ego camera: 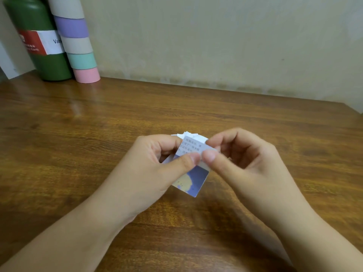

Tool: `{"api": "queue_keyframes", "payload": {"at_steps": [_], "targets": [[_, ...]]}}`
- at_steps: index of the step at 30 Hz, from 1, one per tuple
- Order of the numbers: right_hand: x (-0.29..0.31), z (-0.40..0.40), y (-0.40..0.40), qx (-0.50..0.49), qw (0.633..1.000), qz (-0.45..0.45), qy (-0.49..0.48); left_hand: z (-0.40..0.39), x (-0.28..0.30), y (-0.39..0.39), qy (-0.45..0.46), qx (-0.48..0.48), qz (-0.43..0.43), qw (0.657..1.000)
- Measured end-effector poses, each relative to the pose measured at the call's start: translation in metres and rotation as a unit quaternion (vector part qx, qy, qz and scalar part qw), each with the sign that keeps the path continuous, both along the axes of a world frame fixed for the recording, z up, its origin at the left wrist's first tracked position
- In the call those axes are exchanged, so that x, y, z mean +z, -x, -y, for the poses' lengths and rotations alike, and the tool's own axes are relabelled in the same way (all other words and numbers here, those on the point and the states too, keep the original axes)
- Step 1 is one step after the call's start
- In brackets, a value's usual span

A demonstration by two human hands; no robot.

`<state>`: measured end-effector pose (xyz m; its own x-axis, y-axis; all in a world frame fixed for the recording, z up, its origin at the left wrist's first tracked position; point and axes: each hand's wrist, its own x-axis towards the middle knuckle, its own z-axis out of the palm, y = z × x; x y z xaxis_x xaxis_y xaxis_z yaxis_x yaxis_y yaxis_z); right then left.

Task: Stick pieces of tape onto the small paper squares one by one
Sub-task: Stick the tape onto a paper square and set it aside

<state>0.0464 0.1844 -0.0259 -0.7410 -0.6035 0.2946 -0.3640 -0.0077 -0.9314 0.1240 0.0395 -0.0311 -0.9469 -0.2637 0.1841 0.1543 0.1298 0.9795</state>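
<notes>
A small stack of paper squares sits between both hands above the middle of the wooden table. The top square shows printed text and a blue and yellow picture. My left hand grips the stack, thumb on top and fingers curled behind. My right hand pinches a pale grey-lilac strip, seemingly tape, lying across the top square, thumb tip beside my left thumb. The lower squares are mostly hidden; white corners stick out at the far edge. A column of stacked tape rolls in grey, purple, teal and pink stands at the back left.
A dark green flask with a red and white label stands beside the tape rolls against the wall. A white sheet leans at the far left. The wooden table ends at the wall behind and at a corner on the right.
</notes>
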Motion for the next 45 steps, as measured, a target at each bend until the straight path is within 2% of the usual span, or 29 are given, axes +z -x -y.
{"api": "queue_keyframes", "payload": {"at_steps": [3, 7, 17, 24, 26, 30, 32, 36, 39, 42, 45], "targets": [[0.0, 0.001, -0.001, -0.002, 1.0, -0.004, -0.01, 0.001, -0.004, 0.001, 0.053, 0.02, 0.02, 0.998], [0.003, -0.003, 0.006, -0.048, 0.997, 0.049, 0.034, 0.003, -0.003, 0.003, 0.038, 0.044, 0.007, 0.998], [0.001, -0.006, 0.013, -0.061, 0.986, 0.133, 0.081, 0.004, -0.002, 0.003, 0.016, 0.066, -0.002, 0.998], [0.0, -0.005, 0.013, -0.043, 0.987, 0.143, 0.06, 0.007, -0.004, 0.006, 0.01, 0.108, -0.038, 0.993], [0.0, -0.006, 0.013, -0.035, 0.991, 0.12, 0.049, 0.01, -0.006, 0.006, 0.024, 0.104, -0.047, 0.993], [0.0, -0.008, 0.013, -0.015, 1.0, 0.004, 0.008, 0.011, -0.01, 0.005, 0.125, 0.127, -0.066, 0.982], [-0.001, -0.008, 0.015, -0.01, 1.0, -0.012, 0.026, 0.01, -0.007, 0.002, 0.136, 0.13, -0.083, 0.979], [-0.003, -0.008, 0.018, -0.011, 0.995, -0.037, 0.09, 0.011, -0.006, 0.002, 0.101, 0.121, -0.046, 0.987], [-0.004, -0.008, 0.017, -0.042, 0.99, -0.108, 0.08, 0.011, -0.007, 0.004, 0.076, 0.102, -0.008, 0.992], [-0.005, -0.008, 0.015, -0.055, 0.983, -0.159, 0.072, 0.009, -0.009, 0.004, 0.077, 0.045, 0.005, 0.996], [-0.006, -0.007, 0.015, -0.058, 0.977, -0.192, 0.077, 0.008, -0.007, 0.003, 0.054, 0.032, 0.001, 0.998]]}}
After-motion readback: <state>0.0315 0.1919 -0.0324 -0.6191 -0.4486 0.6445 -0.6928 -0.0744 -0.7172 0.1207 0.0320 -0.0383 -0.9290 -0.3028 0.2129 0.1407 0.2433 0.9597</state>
